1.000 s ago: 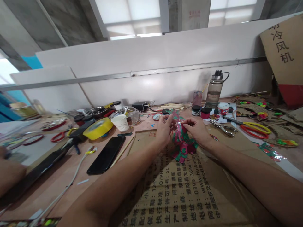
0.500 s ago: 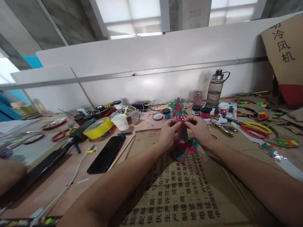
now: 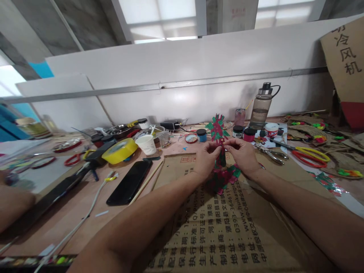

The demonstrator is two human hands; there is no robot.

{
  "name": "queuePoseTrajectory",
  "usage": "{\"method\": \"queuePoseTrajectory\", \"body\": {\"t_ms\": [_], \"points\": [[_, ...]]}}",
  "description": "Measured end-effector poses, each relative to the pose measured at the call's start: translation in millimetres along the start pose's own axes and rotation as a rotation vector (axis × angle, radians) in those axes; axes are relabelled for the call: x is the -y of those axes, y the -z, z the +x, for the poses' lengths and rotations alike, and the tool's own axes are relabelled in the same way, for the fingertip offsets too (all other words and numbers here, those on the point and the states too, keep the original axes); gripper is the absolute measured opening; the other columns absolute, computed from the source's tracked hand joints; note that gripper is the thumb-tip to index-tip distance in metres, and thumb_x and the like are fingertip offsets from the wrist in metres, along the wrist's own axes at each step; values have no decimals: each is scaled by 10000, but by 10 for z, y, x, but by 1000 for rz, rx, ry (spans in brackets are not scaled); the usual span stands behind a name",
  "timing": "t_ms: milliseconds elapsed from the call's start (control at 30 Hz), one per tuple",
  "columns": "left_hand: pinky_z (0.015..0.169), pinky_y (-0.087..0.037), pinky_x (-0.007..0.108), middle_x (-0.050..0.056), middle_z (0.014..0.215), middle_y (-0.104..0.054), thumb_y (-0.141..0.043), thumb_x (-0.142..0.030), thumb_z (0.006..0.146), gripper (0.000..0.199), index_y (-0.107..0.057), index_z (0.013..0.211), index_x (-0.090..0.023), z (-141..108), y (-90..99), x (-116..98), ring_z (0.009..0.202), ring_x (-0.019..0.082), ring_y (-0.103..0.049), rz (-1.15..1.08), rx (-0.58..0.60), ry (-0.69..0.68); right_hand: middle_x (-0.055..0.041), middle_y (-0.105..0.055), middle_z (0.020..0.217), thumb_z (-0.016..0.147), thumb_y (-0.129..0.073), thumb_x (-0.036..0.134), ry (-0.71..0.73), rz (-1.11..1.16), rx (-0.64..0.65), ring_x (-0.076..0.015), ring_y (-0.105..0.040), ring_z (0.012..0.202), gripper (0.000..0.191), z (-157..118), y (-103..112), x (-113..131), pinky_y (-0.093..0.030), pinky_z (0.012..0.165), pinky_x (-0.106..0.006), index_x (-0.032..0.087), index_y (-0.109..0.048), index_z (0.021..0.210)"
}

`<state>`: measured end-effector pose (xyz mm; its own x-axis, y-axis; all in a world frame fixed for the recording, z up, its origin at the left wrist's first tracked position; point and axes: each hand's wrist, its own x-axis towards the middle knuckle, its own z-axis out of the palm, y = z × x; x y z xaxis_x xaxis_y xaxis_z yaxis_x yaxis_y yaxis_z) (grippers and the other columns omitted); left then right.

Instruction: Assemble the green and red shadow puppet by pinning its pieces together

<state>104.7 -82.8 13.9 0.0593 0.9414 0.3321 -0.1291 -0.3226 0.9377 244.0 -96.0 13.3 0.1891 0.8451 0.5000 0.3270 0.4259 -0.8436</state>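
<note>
So the thing in play is this red-and-green cutout (image 3: 221, 161), floppy-looking with jagged edges, and it sits dead centre between the two hands. Its long axis runs pretty much straight away from the person, the far end leaning a touch left and standing above the cardboard (image 3: 270, 220). The near end spreads out low over the printed lettering. Can't tell if it actually touches down or just hangs there.

The hold is right at the narrow waist. Left hand (image 3: 209, 155) pinches it from the left, right hand (image 3: 240, 153) from the right, fingertips almost meeting. Both grips look tight and small, no wide fingers anywhere. Neither hand is clearly nearer, it's an even split. There's a tiny gold dot by the pinch, too small to say what it is.

Pose-wise, both forearms reach forward and angle inward, making a V with the cutout at the tip, backs of the hands facing out to the sides.

Further out: blue jar (image 3: 201, 135) just past the left hand, red jar (image 3: 249, 135) beyond the right one, pliers (image 3: 273, 154) off to its right, then scissors (image 3: 309, 155). Phone (image 3: 129, 184) lies well left, and another person's arm (image 3: 14, 204) blurs in at the edge.
</note>
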Motion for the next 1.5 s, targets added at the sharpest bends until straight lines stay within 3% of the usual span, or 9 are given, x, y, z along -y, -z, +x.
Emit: {"method": "queuePoseTrajectory", "body": {"t_ms": [467, 733, 900, 1167, 1500], "points": [[702, -515, 287, 39, 794, -713, -673, -186, 694, 96, -726, 775, -188, -44, -11, 1, 711, 161, -627, 16, 46, -75, -48, -726, 791, 712, -698, 342, 12, 29, -39, -203, -646, 743, 159, -6, 1, 21, -516, 742, -351, 199, -715, 779], [541, -462, 243, 23, 716, -678, -685, -261, 713, 90, -737, 745, -195, -51, -5, 4, 573, 122, -550, 9, 98, -102, -36, -708, 742, 707, -721, 369, 22, 149, -12, -193, -620, 685, 163, -8, 1, -5, -517, 708, -354, 209, -701, 726], [569, -467, 241, 23, 727, -685, -670, -247, 744, 95, -748, 771, -200, -33, 17, 7, 610, 126, -568, 51, 110, -159, -35, -704, 729, 674, -755, 391, 0, 207, 2, -192, -614, 676, 199, -7, 3, 19, -510, 687, -345, 207, -702, 724], [678, -524, 257, 46, 886, -726, -588, -237, 832, 161, -721, 893, -170, -18, 48, 36, 766, 151, -654, 184, 126, -198, -39, -706, 732, 645, -746, 383, -100, 122, -5, -179, -615, 663, 234, 5, -8, 24, -500, 674, -327, 178, -701, 747], [742, -521, 282, 53, 905, -736, -594, -230, 870, 140, -707, 929, -173, 6, 125, 111, 817, 161, -665, 405, 117, -404, -38, -703, 743, 705, -693, 354, 6, -31, 29, -183, -617, 694, 188, 6, 34, 32, -481, 677, -319, 176, -698, 764]]}}
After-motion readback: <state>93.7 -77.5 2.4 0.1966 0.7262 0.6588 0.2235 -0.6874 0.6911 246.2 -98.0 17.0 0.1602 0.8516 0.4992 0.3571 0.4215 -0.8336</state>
